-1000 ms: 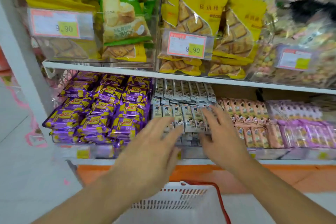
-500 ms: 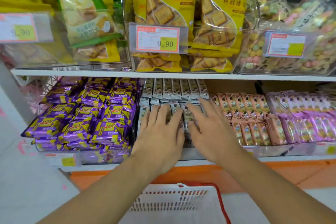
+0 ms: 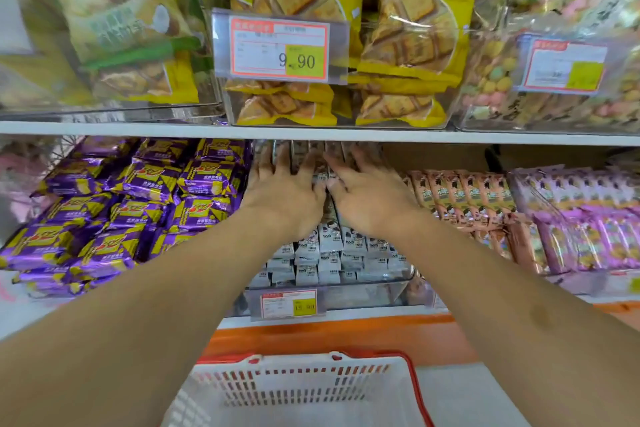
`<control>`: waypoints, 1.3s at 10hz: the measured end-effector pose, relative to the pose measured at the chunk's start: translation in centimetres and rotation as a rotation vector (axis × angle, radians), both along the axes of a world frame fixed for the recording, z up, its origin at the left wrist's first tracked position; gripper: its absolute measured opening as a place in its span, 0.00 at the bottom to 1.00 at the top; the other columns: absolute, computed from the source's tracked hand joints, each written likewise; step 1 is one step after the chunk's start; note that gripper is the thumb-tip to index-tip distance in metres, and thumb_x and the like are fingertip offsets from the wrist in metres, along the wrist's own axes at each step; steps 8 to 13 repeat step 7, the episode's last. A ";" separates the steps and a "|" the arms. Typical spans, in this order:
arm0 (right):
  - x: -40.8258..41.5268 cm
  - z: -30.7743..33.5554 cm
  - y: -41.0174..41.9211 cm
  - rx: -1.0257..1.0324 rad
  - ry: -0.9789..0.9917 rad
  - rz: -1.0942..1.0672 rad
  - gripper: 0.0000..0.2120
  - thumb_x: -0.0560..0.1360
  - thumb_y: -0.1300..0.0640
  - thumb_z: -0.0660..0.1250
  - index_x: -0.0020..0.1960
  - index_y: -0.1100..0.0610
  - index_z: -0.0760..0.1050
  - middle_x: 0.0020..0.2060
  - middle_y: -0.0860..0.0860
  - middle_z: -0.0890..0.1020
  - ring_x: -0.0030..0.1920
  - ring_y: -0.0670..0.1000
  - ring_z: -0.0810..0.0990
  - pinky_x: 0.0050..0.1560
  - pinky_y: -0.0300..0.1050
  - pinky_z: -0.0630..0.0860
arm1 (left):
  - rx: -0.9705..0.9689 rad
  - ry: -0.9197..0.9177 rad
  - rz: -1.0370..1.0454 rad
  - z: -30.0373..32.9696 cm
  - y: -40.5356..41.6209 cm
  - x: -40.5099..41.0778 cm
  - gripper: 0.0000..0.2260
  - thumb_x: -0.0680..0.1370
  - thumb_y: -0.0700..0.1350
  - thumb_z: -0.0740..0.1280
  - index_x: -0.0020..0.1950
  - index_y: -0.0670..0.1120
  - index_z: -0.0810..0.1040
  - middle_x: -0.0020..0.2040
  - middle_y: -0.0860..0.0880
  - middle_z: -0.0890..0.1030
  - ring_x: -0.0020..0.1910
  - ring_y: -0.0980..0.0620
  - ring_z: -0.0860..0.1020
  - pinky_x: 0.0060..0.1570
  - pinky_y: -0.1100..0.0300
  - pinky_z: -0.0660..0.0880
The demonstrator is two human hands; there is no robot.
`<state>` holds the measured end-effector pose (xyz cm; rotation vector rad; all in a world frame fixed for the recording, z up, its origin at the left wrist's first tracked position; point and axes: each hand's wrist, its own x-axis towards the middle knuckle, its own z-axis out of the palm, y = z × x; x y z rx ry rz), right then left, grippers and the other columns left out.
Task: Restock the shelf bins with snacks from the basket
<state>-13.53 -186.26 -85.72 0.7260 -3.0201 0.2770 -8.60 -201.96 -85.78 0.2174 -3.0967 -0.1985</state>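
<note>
- Left hand [image 3: 282,199] lies flat with fingers spread, pressing down on the grey-white snack packs [image 3: 322,246] in the middle bin [image 3: 363,291] of the lower shelf.
- Right hand [image 3: 369,199] sits just beside it, fingers straight and fanned, on the same packs toward the bin's back.
- The bin's front edge carries a price tag [image 3: 288,303]; its figures are too blurred to read.
- Purple packs [image 3: 138,204] fill the left bin, pink packs [image 3: 464,198] the right.
- On the upper shelf, yellow biscuit bags [image 3: 412,28] stand behind a tag reading 9.90 [image 3: 278,48].
- White basket [image 3: 304,392] with a red rim waits below the shelf edge.
</note>
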 end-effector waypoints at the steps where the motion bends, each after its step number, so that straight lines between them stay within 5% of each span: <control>1: 0.2 0.3 0.1 0.014 -0.007 -0.017 0.27 0.86 0.40 0.47 0.83 0.35 0.45 0.85 0.50 0.45 0.84 0.55 0.41 0.82 0.56 0.41 | 0.002 0.004 -0.010 0.3 0.0 0.1 0.28 0.85 0.61 0.46 0.84 0.59 0.44 0.85 0.44 0.42 0.82 0.38 0.39 0.80 0.41 0.41; 5: 0.4 0.5 0.4 -0.038 0.025 0.003 0.30 0.84 0.42 0.53 0.84 0.38 0.46 0.84 0.46 0.49 0.83 0.57 0.44 0.81 0.59 0.44 | -0.016 0.172 -0.031 -0.6 0.0 -0.2 0.29 0.83 0.59 0.53 0.83 0.52 0.53 0.81 0.41 0.57 0.80 0.37 0.53 0.79 0.39 0.52; 7: 1.5 1.4 1.1 -0.133 0.096 0.014 0.29 0.85 0.44 0.55 0.84 0.40 0.49 0.82 0.48 0.57 0.81 0.57 0.54 0.80 0.58 0.50 | 0.036 0.275 -0.118 0.5 0.9 1.6 0.28 0.83 0.57 0.56 0.81 0.49 0.58 0.79 0.41 0.61 0.78 0.37 0.57 0.77 0.41 0.57; 13: 1.5 1.4 1.1 -0.133 0.096 0.014 0.29 0.85 0.44 0.55 0.84 0.40 0.49 0.82 0.48 0.57 0.81 0.57 0.54 0.80 0.58 0.50 | 0.036 0.275 -0.118 0.5 0.9 1.6 0.28 0.83 0.57 0.56 0.81 0.49 0.58 0.79 0.41 0.61 0.78 0.37 0.57 0.77 0.41 0.57</control>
